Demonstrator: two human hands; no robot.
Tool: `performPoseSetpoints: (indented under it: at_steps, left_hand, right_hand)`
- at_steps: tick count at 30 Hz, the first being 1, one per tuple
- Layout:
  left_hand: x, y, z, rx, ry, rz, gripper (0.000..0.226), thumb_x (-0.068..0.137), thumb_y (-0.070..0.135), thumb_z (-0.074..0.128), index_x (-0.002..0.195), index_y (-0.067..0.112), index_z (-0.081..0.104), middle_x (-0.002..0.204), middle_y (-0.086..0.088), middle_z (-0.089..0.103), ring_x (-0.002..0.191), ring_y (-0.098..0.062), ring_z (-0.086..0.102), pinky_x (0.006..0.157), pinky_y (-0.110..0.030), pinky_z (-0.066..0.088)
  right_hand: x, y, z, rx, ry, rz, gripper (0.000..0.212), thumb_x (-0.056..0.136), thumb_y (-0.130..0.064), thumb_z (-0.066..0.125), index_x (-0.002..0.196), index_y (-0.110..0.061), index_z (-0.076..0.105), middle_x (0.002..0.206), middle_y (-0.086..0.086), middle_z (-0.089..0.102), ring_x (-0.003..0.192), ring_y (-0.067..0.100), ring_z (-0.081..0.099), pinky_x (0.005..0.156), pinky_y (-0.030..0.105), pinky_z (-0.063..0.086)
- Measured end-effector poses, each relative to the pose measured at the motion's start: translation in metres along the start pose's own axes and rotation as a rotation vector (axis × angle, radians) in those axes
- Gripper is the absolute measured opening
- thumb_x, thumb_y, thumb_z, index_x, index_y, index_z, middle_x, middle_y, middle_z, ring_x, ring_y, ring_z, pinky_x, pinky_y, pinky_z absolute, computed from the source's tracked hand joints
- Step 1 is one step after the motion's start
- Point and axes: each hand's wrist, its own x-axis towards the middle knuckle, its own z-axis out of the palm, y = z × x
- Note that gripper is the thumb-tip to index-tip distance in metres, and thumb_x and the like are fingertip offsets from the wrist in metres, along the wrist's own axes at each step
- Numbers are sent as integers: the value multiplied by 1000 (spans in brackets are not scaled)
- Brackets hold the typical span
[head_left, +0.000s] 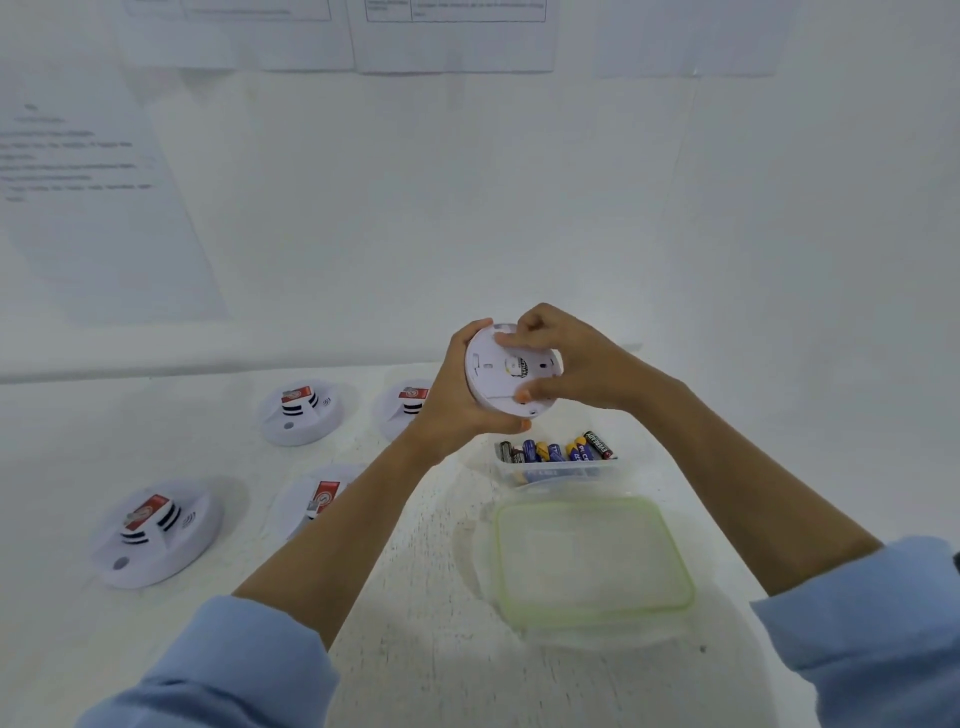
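Observation:
A round white smoke detector (493, 382) is held up above the table with its back side facing me. My left hand (457, 400) grips its left rim from behind and below. My right hand (566, 364) has curled fingers on the back plate, the fingertips at the top edge and the thumb near the lower edge. A small clear tub of batteries (556, 460) stands on the table just below the hands.
Several more white smoke detectors with red labels lie on the white table to the left (156, 530) (301, 410). A clear container lid with a green seal (592, 561) lies in front of the battery tub. Printed sheets (98, 171) hang on the wall behind.

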Motion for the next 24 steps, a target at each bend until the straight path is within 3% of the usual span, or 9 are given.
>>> performPoseSetpoints:
  at_steps: [4,10,14,16,18,20,22,24]
  left_hand:
    - [-1,-3,6,-16,50,-16,100,47,1,81,130,20,30,124,10,44,107,7,51,81,-18,50]
    - [-7,-3,11,-7,89,-7,98,48,-2,80,130,21,30,123,12,44,107,9,51,77,-14,50]
    - [-15,3,11,46,103,24,102,43,13,85,128,24,31,125,9,45,112,-2,50,81,-20,51]
    - [-19,10,10,111,112,52,100,41,26,83,128,26,33,126,4,47,114,-6,50,85,-20,50]
    - [-23,23,10,226,135,85,91,40,34,80,121,34,38,117,8,51,109,1,51,86,-13,46]
    - [-27,32,9,356,130,114,82,42,36,78,116,36,42,108,13,53,102,7,52,87,-9,44]
    - [-36,33,8,402,154,92,97,45,37,79,132,24,37,121,10,45,109,7,47,90,-5,40]
    - [-49,33,4,426,193,92,107,50,26,82,140,24,25,125,9,39,111,7,45,91,-9,41]
  right_hand:
    - [-5,2,8,-30,36,3,56,79,-20,71,131,-13,50,108,-1,36,104,15,37,91,22,35]
    - [-11,2,20,41,92,23,59,79,-19,71,133,-12,47,108,1,38,106,21,41,92,28,38]
    - [-19,-3,20,135,122,52,58,78,-18,72,131,-13,49,111,-2,40,106,12,42,86,11,37]
    - [-23,-6,23,165,126,78,58,79,-20,70,132,-15,48,114,-3,39,110,11,40,90,6,33]
    - [-27,-16,24,239,102,138,59,82,-28,67,135,-20,44,117,-2,38,114,13,40,100,18,36]
    - [-31,-33,26,340,73,154,53,84,-31,63,133,-19,46,116,3,43,107,16,47,98,27,44]
    - [-33,-46,30,376,92,105,46,84,-27,64,124,-9,52,115,11,54,101,22,55,92,33,49]
    - [-34,-55,36,415,106,138,56,80,-29,69,129,-12,47,123,3,56,107,17,57,90,30,51]
